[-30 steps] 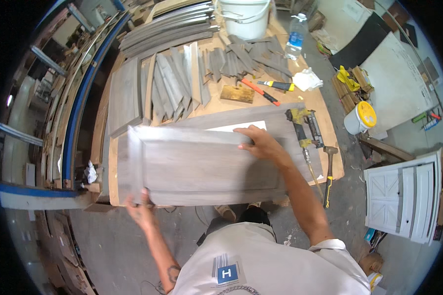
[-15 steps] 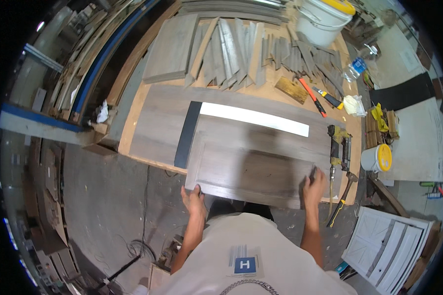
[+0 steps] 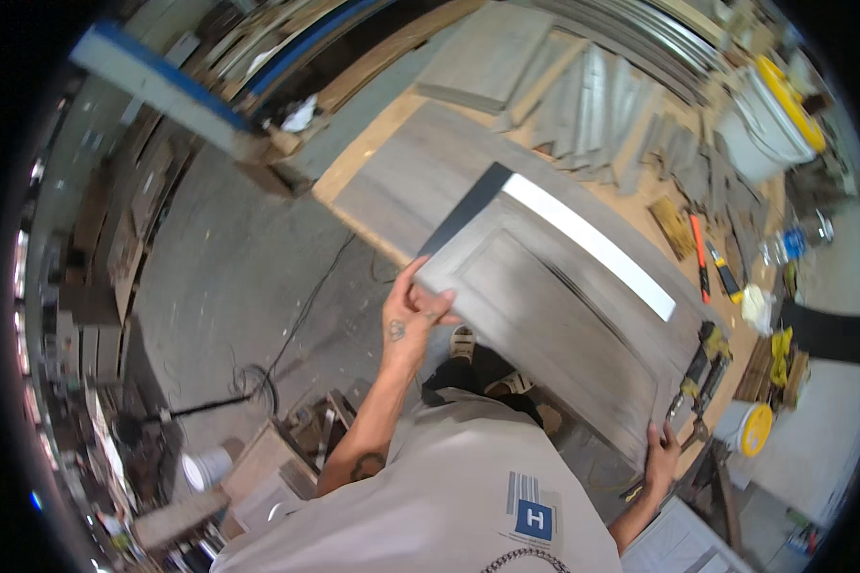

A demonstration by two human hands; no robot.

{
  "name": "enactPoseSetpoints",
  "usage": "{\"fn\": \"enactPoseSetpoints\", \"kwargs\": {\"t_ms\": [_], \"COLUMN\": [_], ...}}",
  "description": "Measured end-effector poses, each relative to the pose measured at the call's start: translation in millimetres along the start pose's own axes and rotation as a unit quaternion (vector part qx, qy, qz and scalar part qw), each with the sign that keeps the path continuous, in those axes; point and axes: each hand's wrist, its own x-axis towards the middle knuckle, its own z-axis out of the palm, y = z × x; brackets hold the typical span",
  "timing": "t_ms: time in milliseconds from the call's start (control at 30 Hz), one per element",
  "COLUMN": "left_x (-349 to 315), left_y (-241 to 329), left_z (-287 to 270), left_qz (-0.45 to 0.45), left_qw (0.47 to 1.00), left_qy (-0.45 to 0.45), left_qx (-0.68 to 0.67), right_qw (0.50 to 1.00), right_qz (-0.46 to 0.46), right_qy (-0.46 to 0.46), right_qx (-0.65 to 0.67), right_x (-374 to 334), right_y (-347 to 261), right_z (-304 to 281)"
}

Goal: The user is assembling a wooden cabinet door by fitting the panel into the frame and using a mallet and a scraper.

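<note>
A grey wood-grain cabinet door [image 3: 554, 310] with a recessed middle panel lies over the near side of the table, its near edge jutting out past the tabletop. My left hand [image 3: 411, 320] grips its near left corner, thumb on top and fingers at the edge. At the opposite near corner, my right hand [image 3: 661, 460] has its fingers closed around the edge, some of them hidden. A white strip [image 3: 592, 245] runs along the door's far edge, and a dark strip [image 3: 468, 207] borders its left end. Beneath lies a larger grey board [image 3: 401, 172].
A nail gun [image 3: 705, 368] lies just beyond the door's right end, near a hammer [image 3: 696, 436]. A red-handled tool [image 3: 699, 258], a utility knife [image 3: 724, 272] and several grey offcuts [image 3: 592, 110] lie farther back. A white bucket [image 3: 764, 124] stands at the far right.
The view has turned, so the table and door now slant down to the right. My left hand has shifted its hold on the corner; my right hand stays at the other end.
</note>
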Motion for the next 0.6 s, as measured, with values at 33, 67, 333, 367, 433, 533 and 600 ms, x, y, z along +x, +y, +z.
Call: {"fn": "enactPoseSetpoints", "kwargs": {"t_ms": [33, 67, 333, 367, 433, 533, 600], "left_x": [-3, -5, -13, -14, -18, -20, -15], "left_y": [16, 28, 38, 35, 21, 1, -14], "left_z": [7, 11, 21, 22, 26, 24, 22], "left_qz": [0.032, 0.063, 0.059, 0.053, 0.107, 0.2, 0.276], "left_qw": [0.999, 0.996, 0.993, 0.992, 0.989, 0.967, 0.932], "left_qy": [-0.028, -0.062, -0.095, -0.089, -0.103, -0.063, 0.04], "left_qx": [0.004, 0.01, -0.044, -0.073, 0.01, 0.144, 0.233], "right_qw": [0.999, 0.994, 0.937, 0.934, 0.929, 0.932, 0.921], "right_qz": [0.007, -0.011, 0.036, 0.051, 0.037, 0.01, 0.011], "right_qy": [-0.036, -0.048, -0.239, -0.243, -0.239, -0.214, -0.236], "right_qx": [-0.033, -0.096, -0.254, -0.256, -0.282, -0.291, -0.311], "right_x": [-4, -11, 34, 30, 38, 42, 47], "right_y": [-11, -26, -21, -42, -46, -41, -35], "right_z": [-15, -27, -100, -95, -93, -93, -103]}}
